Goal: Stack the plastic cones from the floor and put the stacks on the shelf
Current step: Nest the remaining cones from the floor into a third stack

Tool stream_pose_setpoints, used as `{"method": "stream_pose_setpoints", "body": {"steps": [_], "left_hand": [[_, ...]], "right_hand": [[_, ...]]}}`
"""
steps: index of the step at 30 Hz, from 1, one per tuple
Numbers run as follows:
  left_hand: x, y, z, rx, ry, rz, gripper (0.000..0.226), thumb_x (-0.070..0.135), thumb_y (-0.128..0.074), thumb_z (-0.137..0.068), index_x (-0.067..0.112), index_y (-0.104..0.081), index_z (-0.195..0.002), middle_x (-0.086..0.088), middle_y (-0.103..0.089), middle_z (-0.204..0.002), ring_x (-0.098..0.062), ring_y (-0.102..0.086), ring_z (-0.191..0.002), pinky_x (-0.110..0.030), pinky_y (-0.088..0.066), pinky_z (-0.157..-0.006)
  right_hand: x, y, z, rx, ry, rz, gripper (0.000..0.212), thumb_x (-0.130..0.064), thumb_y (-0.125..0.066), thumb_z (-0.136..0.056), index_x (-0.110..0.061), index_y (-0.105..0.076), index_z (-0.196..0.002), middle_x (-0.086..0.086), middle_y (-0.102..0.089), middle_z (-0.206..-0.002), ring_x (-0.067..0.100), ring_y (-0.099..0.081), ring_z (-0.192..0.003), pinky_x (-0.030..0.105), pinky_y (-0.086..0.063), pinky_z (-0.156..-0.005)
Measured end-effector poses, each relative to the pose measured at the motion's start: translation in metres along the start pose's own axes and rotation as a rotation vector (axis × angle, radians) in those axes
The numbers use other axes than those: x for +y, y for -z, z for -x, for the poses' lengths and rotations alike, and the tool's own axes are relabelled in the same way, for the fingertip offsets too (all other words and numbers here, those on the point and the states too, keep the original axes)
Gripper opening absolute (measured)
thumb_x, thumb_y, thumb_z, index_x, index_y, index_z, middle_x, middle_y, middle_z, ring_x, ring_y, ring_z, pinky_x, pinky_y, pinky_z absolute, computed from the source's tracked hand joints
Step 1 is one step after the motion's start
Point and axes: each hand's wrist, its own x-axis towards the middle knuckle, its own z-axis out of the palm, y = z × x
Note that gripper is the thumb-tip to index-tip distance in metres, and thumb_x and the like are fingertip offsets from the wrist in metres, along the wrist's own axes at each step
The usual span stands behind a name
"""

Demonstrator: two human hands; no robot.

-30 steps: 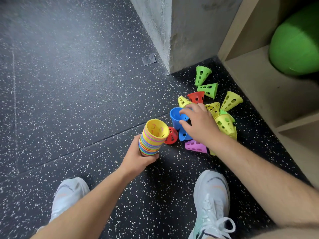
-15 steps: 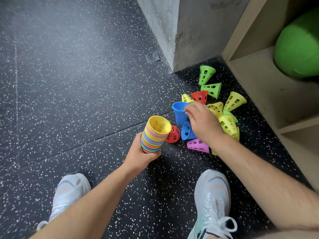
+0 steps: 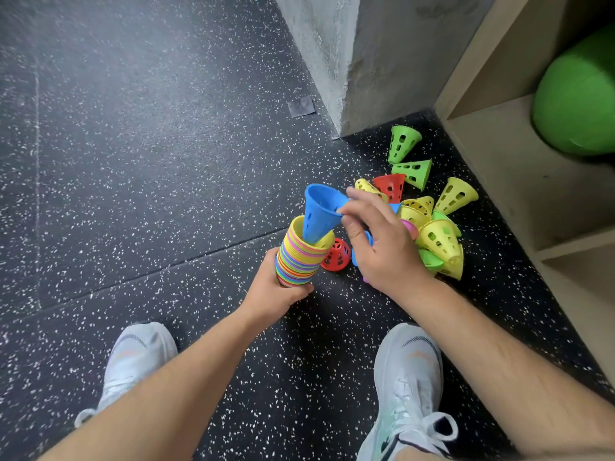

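Over the floor: I see my left hand, its grip wrapped round the multicoloured stack of nested plastic cones.
Right hand: grip pinching the rim of a blue perforated plastic cone, whose narrow end sits in the stack's mouth.
Loose cones: a pile on the black speckled floor, beside the wooden shelf.

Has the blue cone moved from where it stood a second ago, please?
Yes. The blue cone has left the floor beside the red cone; the right hand holds it tilted, tip entering the stack gripped by the left hand.
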Motion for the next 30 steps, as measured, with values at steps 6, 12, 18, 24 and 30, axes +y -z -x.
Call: {"method": "stream_pose_setpoints", "body": {"steps": [6,12,18,24,30], "left_hand": [[0.002,-0.001,0.001,0.014,0.007,0.015,0.065,-0.005,-0.085,-0.077,0.015,-0.049,-0.127,-0.005,-0.066,-0.111,0.009,-0.062,-0.082,-0.012,-0.050,-0.076],[-0.004,0.003,0.008,0.035,0.023,0.027,0.065,0.002,-0.088,-0.075,0.017,-0.052,-0.127,0.001,-0.067,-0.110,0.004,-0.064,-0.088,-0.012,-0.051,-0.079],[-0.017,0.012,0.020,0.053,0.037,0.050,0.065,0.009,-0.089,-0.071,0.022,-0.052,-0.123,-0.001,-0.068,-0.110,-0.001,-0.065,-0.090,-0.016,-0.052,-0.079],[-0.016,0.010,0.024,0.036,0.045,0.074,0.070,0.018,-0.085,-0.066,0.022,-0.051,-0.127,-0.002,-0.068,-0.112,-0.004,-0.067,-0.094,-0.021,-0.054,-0.082],[-0.019,0.009,0.020,0.013,0.047,0.041,0.065,-0.002,-0.087,-0.077,0.027,-0.051,-0.123,0.001,-0.066,-0.108,0.002,-0.064,-0.087,-0.014,-0.052,-0.077]], "right_hand": [[0.001,-0.015,0.019,-0.315,-0.077,-0.012,0.026,-0.032,-0.054,-0.097,-0.018,-0.064,-0.117,0.001,-0.055,-0.139,0.009,-0.045,-0.134,0.015,-0.028,-0.113],[0.014,-0.015,0.006,-0.148,-0.206,0.009,0.031,-0.017,-0.051,-0.101,-0.014,-0.055,-0.131,-0.002,-0.054,-0.129,0.008,-0.051,-0.120,0.026,-0.041,-0.105],[0.044,-0.033,-0.005,-0.549,-0.229,0.424,0.062,-0.031,-0.060,-0.091,-0.026,-0.039,-0.149,0.000,-0.044,-0.144,0.023,-0.035,-0.136,0.039,-0.034,-0.113],[0.053,-0.056,-0.014,-0.791,-0.076,0.781,0.060,-0.038,-0.064,-0.087,-0.029,-0.041,-0.142,0.006,-0.050,-0.131,0.029,-0.045,-0.122,0.041,-0.037,-0.102],[0.058,-0.065,-0.015,-0.777,0.044,0.877,0.030,-0.018,-0.063,-0.090,-0.017,-0.055,-0.118,0.009,-0.054,-0.111,0.030,-0.051,-0.106,0.039,-0.040,-0.088]]}}
